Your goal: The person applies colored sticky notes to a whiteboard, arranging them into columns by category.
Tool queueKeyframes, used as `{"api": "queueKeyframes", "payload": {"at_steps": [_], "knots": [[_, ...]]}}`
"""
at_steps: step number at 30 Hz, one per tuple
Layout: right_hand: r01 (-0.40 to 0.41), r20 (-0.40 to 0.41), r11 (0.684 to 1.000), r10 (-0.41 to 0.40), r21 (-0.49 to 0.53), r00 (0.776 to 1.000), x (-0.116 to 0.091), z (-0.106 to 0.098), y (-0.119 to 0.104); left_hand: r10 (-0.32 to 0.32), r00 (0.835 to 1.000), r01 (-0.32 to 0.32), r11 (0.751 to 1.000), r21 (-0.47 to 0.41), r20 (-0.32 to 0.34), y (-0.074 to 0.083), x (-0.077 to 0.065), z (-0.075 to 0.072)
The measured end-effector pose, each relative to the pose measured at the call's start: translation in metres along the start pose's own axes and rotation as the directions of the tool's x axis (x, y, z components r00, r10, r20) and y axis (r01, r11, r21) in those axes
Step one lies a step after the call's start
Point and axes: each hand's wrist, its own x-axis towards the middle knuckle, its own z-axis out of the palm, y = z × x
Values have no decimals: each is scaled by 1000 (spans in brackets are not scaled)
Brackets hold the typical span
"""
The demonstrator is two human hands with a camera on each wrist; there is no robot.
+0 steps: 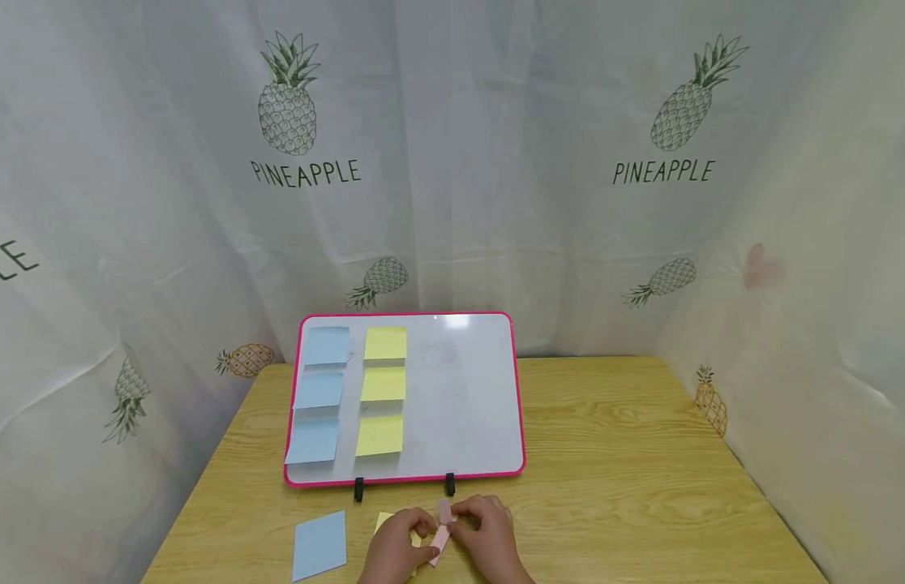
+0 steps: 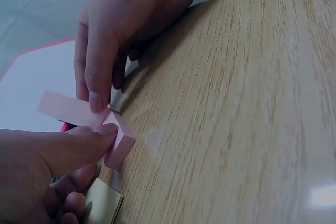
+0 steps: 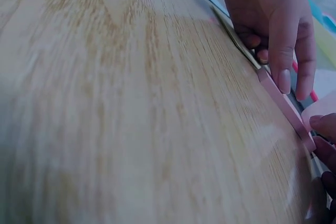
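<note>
The pink sticky-note pad [image 1: 439, 547] is being held at the near middle of the table [image 1: 628, 462], before the whiteboard [image 1: 463, 389]. The left hand [image 1: 399, 543] is gripping its near part, probably to steady it, while the right hand [image 1: 491, 537] is pinching the raised pink sheet [image 1: 444, 511], apparently to control that loose leaf. Beyond, the curtain [image 1: 460, 162] is reading "PINEAPPLE"; I'm making out no writing on the board's notes [image 1: 383, 383].

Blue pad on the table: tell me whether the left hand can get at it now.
Probably yes: nothing covers the blue pad, left of the left hand, though that hand would likely first need to release the pink pad it pinches.
</note>
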Motion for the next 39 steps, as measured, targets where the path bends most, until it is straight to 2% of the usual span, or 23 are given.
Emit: {"api": "queueKeyframes", "payload": {"at_steps": [6,10,13,18,28,39], "knots": [[-104,41,994,103,28,994,1,-2,-2,34,999,-34,999,0,29,2,0,-1],[-179,61,981,175,70,983,1,-3,-2,52,998,-52,999,8,43,1,0,-1],[-207,76,970,199,126,977,3,-3,-2,64,997,-65,998,18,52,-1,1,-1],[-198,127,949,171,247,977,12,-6,1,76,995,-79,996,35,70,-3,2,-1],[-181,255,955,119,233,959,24,-15,6,67,995,-71,996,54,74,-3,2,1],[-178,263,952,110,251,958,36,-19,5,36,995,-42,997,67,94,0,3,0]]}}
